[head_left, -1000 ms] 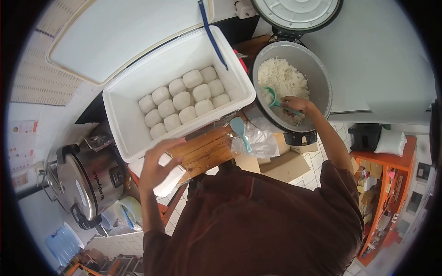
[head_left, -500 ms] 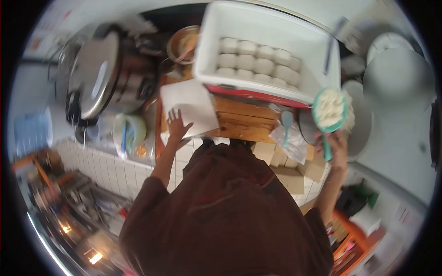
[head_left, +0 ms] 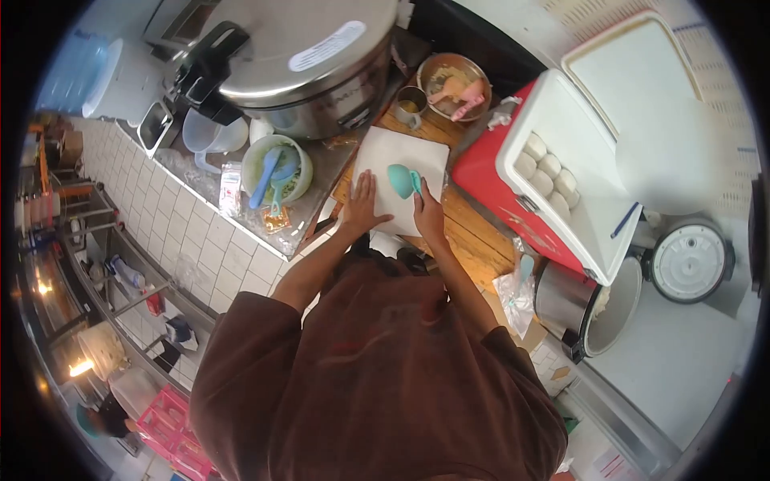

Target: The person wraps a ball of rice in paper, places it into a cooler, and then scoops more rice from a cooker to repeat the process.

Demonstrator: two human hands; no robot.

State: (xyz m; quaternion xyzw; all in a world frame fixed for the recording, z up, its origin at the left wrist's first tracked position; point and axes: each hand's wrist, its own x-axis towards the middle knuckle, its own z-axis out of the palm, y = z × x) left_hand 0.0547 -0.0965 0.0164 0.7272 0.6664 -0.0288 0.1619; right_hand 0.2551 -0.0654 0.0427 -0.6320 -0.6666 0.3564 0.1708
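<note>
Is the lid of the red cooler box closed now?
No, the red cooler box stands with its lid swung open, and white wrapped portions show inside.

I wear a loose, dark brown shirt [head_left: 385,369] that fills the lower middle of the view. The cloth is plain, without print or pattern, and falls in soft folds across my chest and belly. Faint creases run across the front. The short sleeves [head_left: 241,321] are wide and end above the elbows, so both forearms are bare. My left hand [head_left: 362,204] and right hand [head_left: 429,216] are bare too: no gloves, and no rings, watch or bands that I can make out at this size. The shirt's hem is out of view.
</note>
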